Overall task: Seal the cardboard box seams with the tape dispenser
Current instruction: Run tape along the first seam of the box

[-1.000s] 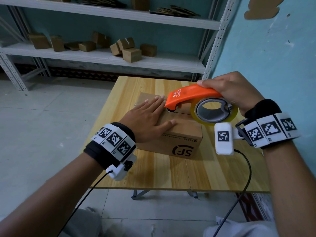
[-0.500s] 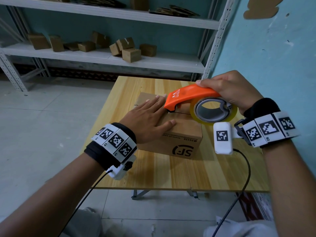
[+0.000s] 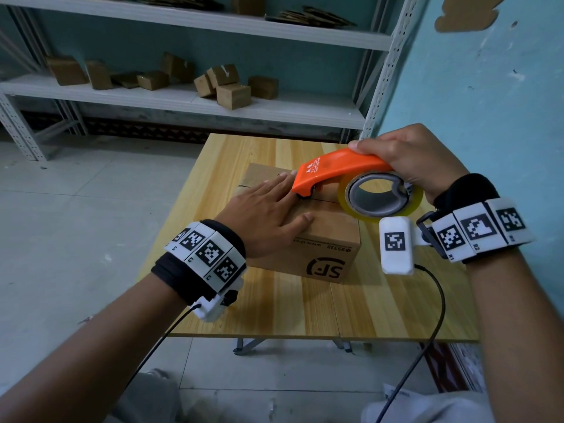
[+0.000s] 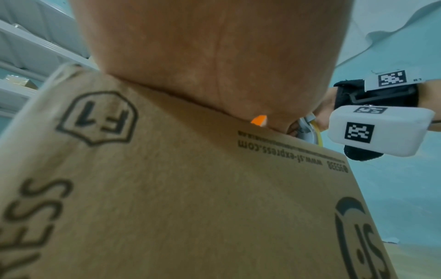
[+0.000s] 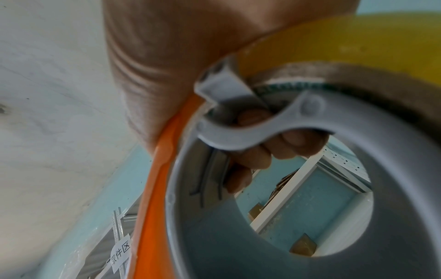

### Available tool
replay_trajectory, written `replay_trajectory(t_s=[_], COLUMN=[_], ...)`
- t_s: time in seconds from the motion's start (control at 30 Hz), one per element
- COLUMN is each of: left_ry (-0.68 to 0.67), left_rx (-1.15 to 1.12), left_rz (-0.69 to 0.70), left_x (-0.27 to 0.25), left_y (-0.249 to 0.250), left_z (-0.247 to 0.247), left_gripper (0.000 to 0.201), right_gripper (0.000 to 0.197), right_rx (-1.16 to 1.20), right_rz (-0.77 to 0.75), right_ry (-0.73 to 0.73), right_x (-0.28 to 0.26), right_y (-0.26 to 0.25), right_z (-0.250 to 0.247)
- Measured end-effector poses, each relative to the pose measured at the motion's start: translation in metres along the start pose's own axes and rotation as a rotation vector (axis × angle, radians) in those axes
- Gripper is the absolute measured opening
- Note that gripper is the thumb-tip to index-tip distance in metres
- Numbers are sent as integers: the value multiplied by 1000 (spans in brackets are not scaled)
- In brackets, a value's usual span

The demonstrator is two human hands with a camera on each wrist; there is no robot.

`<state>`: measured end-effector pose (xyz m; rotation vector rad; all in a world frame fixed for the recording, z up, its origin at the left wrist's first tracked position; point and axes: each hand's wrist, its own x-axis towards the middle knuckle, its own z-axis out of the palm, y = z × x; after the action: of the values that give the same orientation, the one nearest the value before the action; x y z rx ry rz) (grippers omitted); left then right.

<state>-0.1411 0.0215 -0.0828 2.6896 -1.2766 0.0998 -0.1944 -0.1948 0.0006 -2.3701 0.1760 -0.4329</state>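
A small brown cardboard box [image 3: 329, 254] printed SF stands on the wooden table [image 3: 305, 306]. My left hand [image 3: 268, 209] lies flat on the box's top with straight fingers, pressing the flaps down; in the left wrist view the palm [image 4: 203, 56] rests on the box [image 4: 167, 188]. My right hand [image 3: 409, 154] grips the orange tape dispenser [image 3: 335, 172] from above, its front tip down on the centre seam just beside my left fingertips. The yellowish tape roll [image 3: 381, 196] hangs over the box's right edge. In the right wrist view my fingers [image 5: 257, 156] curl inside the grey hub [image 5: 310, 226].
A turquoise wall [image 3: 488, 87] rises close along the table's right side. Behind the table stand metal shelves [image 3: 183, 99] with several small cardboard boxes. Grey tiled floor [image 3: 76, 239] lies to the left. Black cables [image 3: 433, 331] hang from both wrist cameras.
The dispenser and my right hand have crept slightly left and up; its tip stays on the seam. My left hand has not moved on the box.
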Motion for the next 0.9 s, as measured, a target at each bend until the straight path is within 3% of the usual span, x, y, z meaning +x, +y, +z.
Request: replay_trajectory(t_s=[0.23,0.7,0.9], left_ry=[-34,-127,-124], left_rx=[-71,-6,31], left_rz=[-44,-304,-287], left_x=[2,2,1], left_y=[1,-4,-4], left_z=[-7,-5,-6], left_gripper=[73,84,84], right_gripper=[63,60,59], right_rx=[36,30,28], right_rz=[23,16,11], right_ry=[-2,0,4], right_x=[-1,-3,-2], right_y=[2,2,2], right_z=[-2,-2,-2])
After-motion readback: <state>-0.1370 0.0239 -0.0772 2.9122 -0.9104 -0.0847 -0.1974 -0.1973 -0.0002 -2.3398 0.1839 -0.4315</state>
